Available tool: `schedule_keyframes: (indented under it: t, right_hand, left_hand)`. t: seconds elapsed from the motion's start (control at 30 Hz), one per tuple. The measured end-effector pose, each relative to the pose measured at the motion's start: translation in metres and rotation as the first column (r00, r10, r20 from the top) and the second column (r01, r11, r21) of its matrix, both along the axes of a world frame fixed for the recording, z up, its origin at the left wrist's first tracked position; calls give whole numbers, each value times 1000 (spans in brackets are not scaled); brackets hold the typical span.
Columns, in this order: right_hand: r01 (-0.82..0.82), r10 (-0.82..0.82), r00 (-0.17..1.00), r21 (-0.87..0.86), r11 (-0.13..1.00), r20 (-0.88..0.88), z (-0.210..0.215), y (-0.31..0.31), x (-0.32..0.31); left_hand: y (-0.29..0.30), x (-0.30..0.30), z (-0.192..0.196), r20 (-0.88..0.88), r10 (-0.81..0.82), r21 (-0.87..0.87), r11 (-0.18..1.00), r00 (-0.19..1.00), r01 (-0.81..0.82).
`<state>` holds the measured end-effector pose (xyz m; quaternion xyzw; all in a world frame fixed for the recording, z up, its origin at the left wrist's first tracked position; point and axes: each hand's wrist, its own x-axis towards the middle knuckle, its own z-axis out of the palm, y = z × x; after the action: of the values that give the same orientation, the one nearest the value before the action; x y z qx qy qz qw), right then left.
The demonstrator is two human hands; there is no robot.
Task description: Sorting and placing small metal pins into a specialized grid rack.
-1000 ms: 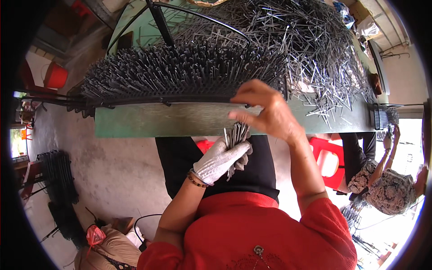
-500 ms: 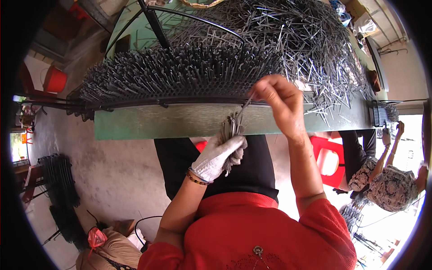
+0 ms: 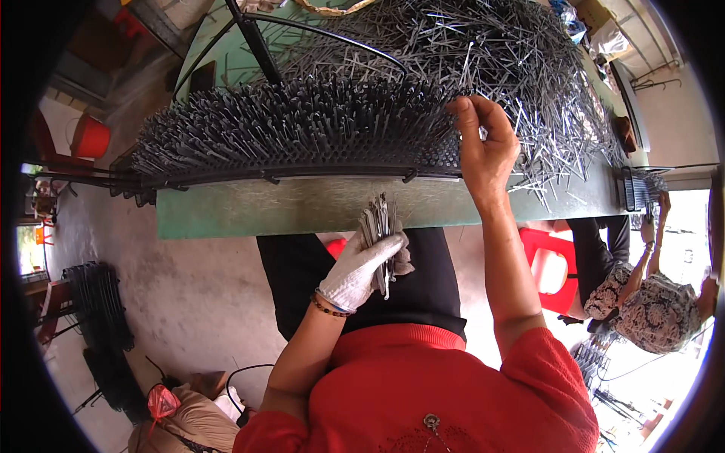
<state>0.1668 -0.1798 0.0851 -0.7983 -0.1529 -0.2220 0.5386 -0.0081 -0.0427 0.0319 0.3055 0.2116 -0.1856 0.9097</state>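
My left hand [image 3: 362,264], in a white knit glove, is closed around a bundle of thin grey metal strips [image 3: 383,234]. It holds them upright in front of the table's near edge. My bare right hand [image 3: 489,147] is raised at the right end of a black perforated rack [image 3: 347,160], thumb and fingertips pinched together. Whatever is between those fingertips blends into the dark strips behind. Many dark strips [image 3: 287,117] stand upright in the rack's holes, while some holes at its right end show bare.
A large heap of loose metal strips [image 3: 521,83] covers the green table [image 3: 219,211] behind and right of the rack. A black bar frame [image 3: 257,41] rises behind it. Red stools [image 3: 550,268] stand below right. Another person [image 3: 653,306] works at the far right beside a smaller rack [image 3: 642,189].
My right hand has moved from the bundle up and right to the rack's right end. The left hand has dropped slightly and still holds the bundle.
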Motion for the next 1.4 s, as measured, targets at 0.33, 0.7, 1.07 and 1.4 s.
schedule_keyframes:
  t: [0.33,0.7,1.07,1.4]
  right_hand:
    - [43,-39,999,-97,994,36,1,-4,-9]
    - [-3,78,970,-307,952,230,-4,3,-7]
    - [-66,125,983,-383,921,131,6,11,-18]
    - [-592,440,705,-119,797,-556,0,-2,-45]
  left_hand:
    - [3,0,1,-87,0,118,993,996,11]
    - [1,2,0,-50,-12,88,996,999,17]
    - [4,-2,-3,-10,-1,117,993,1000,2]
    - [2,4,14,6,71,126,989,997,-72]
